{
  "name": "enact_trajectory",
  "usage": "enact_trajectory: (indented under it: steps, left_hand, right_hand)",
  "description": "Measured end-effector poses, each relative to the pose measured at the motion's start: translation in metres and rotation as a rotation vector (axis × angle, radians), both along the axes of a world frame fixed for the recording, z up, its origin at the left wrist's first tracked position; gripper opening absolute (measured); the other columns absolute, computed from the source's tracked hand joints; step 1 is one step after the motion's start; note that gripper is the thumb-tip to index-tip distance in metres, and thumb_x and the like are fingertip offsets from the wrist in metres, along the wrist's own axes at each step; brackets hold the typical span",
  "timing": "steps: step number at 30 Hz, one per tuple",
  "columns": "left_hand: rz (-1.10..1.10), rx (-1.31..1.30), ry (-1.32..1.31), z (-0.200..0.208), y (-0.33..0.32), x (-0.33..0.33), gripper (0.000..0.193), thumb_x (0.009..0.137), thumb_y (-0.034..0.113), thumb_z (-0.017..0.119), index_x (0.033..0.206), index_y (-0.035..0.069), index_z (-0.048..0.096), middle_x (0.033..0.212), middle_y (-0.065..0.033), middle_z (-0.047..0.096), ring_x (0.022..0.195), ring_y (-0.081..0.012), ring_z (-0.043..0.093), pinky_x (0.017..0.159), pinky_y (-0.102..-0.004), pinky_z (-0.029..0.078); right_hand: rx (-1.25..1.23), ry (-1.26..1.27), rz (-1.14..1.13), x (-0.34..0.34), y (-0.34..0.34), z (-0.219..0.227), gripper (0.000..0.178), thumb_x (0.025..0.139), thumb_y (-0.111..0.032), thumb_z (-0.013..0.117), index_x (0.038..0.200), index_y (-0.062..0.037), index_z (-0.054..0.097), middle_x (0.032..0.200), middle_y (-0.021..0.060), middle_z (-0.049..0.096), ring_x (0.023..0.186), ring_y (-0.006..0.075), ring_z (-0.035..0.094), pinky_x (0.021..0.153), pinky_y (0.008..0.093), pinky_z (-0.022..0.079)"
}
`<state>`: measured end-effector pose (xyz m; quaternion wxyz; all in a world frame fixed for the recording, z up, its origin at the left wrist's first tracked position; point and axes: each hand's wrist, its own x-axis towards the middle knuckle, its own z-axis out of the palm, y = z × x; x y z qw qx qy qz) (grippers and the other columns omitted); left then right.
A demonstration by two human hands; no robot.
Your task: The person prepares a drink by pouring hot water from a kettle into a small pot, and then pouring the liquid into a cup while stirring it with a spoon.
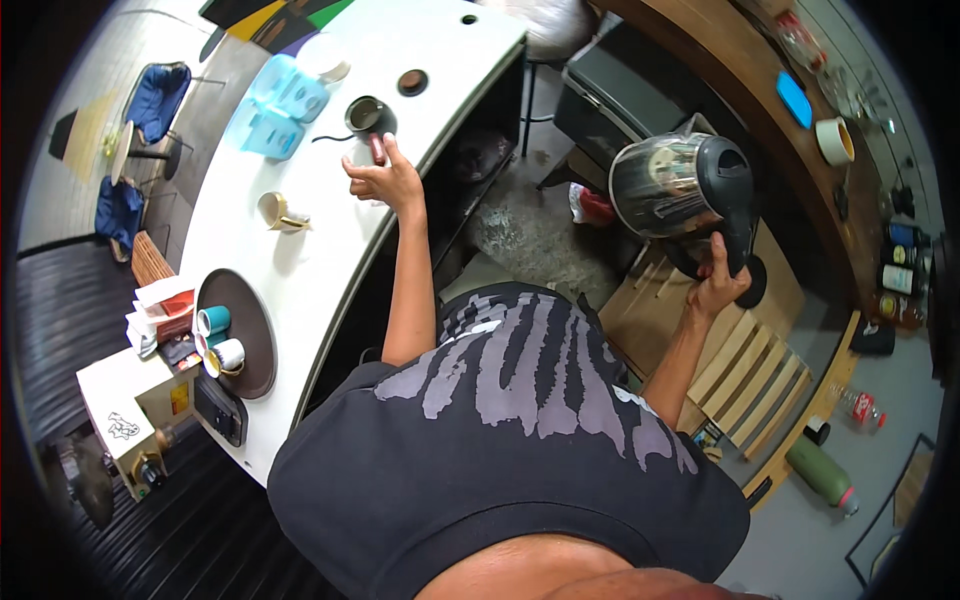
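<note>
On the left, my left hand point(386, 182) is at the white counter, thumb and fingers spread about the reddish-brown handle point(377, 150) of a small dark pot point(365, 116). Whether the fingers touch that handle is hard to tell. My right hand point(718, 287) is closed round the black handle of a shiny metal electric kettle point(655, 185), held up on the right with its black lid end turned to the right. Beyond the pot lies a round brown lid-like disc point(412, 82). Nearer to me, a beige mug point(283, 212) stands on the counter.
A dark round tray point(258, 345) bears several cups, with a black phone-like device point(222, 410) beside it. Light-blue clear containers point(278, 105) stand at the counter's far left. A wooden shelf point(770, 110) and slatted wooden rack point(755, 380) are on the right; a dark box point(630, 95) sits behind the kettle.
</note>
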<state>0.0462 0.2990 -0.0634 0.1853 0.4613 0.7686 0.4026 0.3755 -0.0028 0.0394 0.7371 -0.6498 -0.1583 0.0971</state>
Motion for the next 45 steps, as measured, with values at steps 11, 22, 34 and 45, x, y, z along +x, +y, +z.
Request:
enact_trajectory:
  steps: [11, 22, 34, 45]
  left_hand:
    - [-0.601, -0.431, -0.980, 0.007, 0.042, -0.085, 0.042, 0.113, 0.040, 0.050, 0.115, 0.003, 0.069, 0.074, -0.0009, 0.064, 0.048, -0.0026, 0.039, 0.043, -0.0201, 0.027]
    - [-0.688, -0.540, -0.978, 0.029, 0.031, -0.080, 0.042, 0.114, 0.043, 0.044, 0.117, 0.005, 0.059, 0.071, 0.0038, 0.043, 0.054, -0.0048, 0.040, 0.047, -0.0226, 0.035]
    - [-0.804, -0.429, -0.930, 0.052, -0.001, -0.033, 0.039, 0.115, 0.039, 0.045, 0.107, 0.005, 0.062, 0.064, 0.0062, 0.043, 0.050, -0.0032, 0.038, 0.046, -0.0249, 0.031]
    - [-0.807, -0.369, -0.633, 0.047, -0.007, -0.025, 0.040, 0.114, 0.036, 0.047, 0.106, 0.001, 0.065, 0.071, -0.0051, 0.055, 0.061, -0.0162, 0.052, 0.059, -0.0330, 0.041]
  right_hand:
    - [-0.112, 0.074, 0.371, -0.108, 0.128, -0.026, 0.016, 0.086, -0.010, 0.087, 0.082, 0.0000, 0.075, 0.071, 0.0041, 0.072, 0.051, 0.0047, 0.052, 0.049, 0.0221, 0.034]
    - [-0.272, -0.063, 0.606, -0.126, 0.166, -0.032, 0.021, 0.086, -0.011, 0.089, 0.076, -0.0040, 0.072, 0.063, -0.0074, 0.058, 0.054, 0.0017, 0.047, 0.052, 0.0226, 0.031]
    - [-0.387, -0.108, 0.672, -0.112, 0.168, 0.001, 0.015, 0.084, -0.008, 0.089, 0.089, 0.0019, 0.079, 0.072, -0.0076, 0.066, 0.065, 0.0019, 0.055, 0.061, 0.0209, 0.041]
    - [-0.411, -0.209, 0.700, -0.109, 0.171, 0.032, 0.018, 0.084, -0.012, 0.090, 0.082, -0.0009, 0.076, 0.068, -0.0107, 0.058, 0.061, 0.0009, 0.048, 0.057, 0.0221, 0.034]
